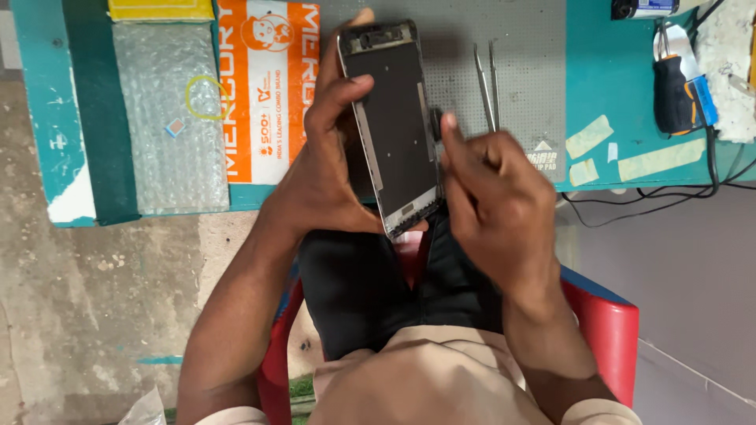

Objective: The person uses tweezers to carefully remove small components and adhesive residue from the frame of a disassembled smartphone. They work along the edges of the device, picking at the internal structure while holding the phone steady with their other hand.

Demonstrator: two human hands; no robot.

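Working the phone's side edge

Left hand grips phone tilted above lap, just off bench. Right hand pinched narrow at its right edge; can't tell if it holds anything. Next: steady grip, light pressure. Tweezers lie nearby.

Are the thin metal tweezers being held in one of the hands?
No, the thin metal tweezers lie untouched on the grey mat, above the right hand.
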